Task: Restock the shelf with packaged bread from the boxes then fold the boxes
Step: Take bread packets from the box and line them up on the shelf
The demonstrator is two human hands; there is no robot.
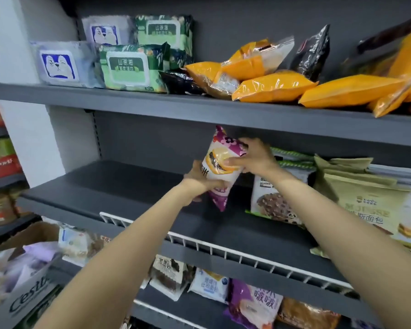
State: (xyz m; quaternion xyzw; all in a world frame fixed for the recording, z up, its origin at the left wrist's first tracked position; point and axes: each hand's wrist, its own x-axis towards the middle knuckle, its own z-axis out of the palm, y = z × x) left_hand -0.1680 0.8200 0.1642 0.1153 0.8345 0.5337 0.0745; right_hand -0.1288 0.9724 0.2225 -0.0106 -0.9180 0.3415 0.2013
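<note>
A purple and white bread packet [220, 162] stands nearly upright above the middle grey shelf [119, 184], held by both hands. My left hand [199, 180] grips its lower part from the left. My right hand [254, 155] holds its upper right side. Just to the right stand a white and green bread packet [273, 198] and tan bread bags [365, 200]. An open cardboard box [22, 276] with several packets in it sits at the lower left.
The upper shelf carries wet-wipe packs [133, 67] and orange snack bags [273, 86]. A white wire rail [223, 250] edges the middle shelf front. More bread packets [209, 284] lie on the lower shelf. Another rack with goods [0, 162] stands at far left.
</note>
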